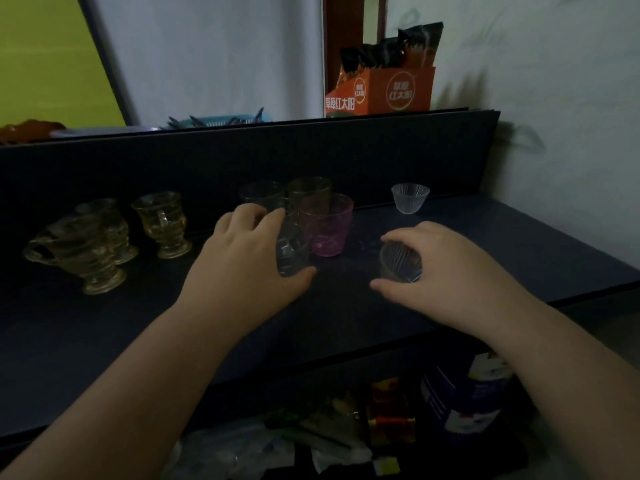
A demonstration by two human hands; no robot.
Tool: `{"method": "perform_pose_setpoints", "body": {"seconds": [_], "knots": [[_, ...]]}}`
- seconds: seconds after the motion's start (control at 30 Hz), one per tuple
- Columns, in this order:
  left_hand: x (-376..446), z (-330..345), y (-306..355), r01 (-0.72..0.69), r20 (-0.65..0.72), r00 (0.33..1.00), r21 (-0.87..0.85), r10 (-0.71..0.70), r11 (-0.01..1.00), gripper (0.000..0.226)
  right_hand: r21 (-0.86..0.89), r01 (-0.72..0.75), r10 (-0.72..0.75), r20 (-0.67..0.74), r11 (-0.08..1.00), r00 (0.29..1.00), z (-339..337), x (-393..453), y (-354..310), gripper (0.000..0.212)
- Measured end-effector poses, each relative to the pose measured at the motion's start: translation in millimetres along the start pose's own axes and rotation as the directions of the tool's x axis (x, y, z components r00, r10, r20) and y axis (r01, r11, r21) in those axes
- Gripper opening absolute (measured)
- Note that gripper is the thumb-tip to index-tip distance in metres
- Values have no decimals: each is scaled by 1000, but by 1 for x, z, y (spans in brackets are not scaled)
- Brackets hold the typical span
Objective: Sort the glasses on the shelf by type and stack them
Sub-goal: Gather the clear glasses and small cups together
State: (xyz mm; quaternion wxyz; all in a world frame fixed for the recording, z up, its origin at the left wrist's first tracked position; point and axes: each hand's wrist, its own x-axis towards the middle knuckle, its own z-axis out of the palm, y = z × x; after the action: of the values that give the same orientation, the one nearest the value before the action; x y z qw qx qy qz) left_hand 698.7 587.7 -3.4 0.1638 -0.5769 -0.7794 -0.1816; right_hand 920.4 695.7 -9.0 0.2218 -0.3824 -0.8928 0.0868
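On the dark shelf [485,244] my left hand [242,261] grips a clear tumbler [292,251] from its left side. My right hand [446,271] holds a small ribbed clear cup [398,263], fingers curled over its rim. A pink tumbler [327,225] stands right of the clear one, with two more tumblers [310,192] behind it. Another small ribbed cup [409,198] stands alone at the back right. At the left are three amber footed mugs [162,223] with handles; the front one [79,254] is the nearest.
A dark back panel [242,157] rises behind the shelf. Above it sit an orange box [398,90] of packets and a blue basket [221,120]. A lower shelf holds packets and a white-purple tub [467,396]. A wall closes the right side.
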Motion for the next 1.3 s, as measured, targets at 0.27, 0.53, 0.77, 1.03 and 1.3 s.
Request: {"method": "perform_pose_setpoints", "body": {"seconds": [0.27, 0.53, 0.77, 1.03, 1.3], "knots": [[-2, 3, 61, -315, -61, 948, -68, 312, 947, 79, -21, -93, 91, -93, 995, 992, -9, -6, 34, 74], [39, 52, 107, -234, 9, 971, -148, 237, 961, 78, -64, -102, 97, -80, 993, 992, -17, 28, 108, 72], [64, 75, 139, -115, 67, 990, -133, 124, 984, 75, -101, 1, 0, 9, 995, 1000, -10, 117, 141, 67], [76, 77, 155, -11, 62, 998, -57, 15, 998, 71, -91, 80, -72, 89, 993, 993, 3, 151, 152, 74], [58, 64, 167, 97, 33, 995, 34, -98, 995, 74, -52, 102, -101, 20, 993, 995, -10, 116, 160, 83]]}}
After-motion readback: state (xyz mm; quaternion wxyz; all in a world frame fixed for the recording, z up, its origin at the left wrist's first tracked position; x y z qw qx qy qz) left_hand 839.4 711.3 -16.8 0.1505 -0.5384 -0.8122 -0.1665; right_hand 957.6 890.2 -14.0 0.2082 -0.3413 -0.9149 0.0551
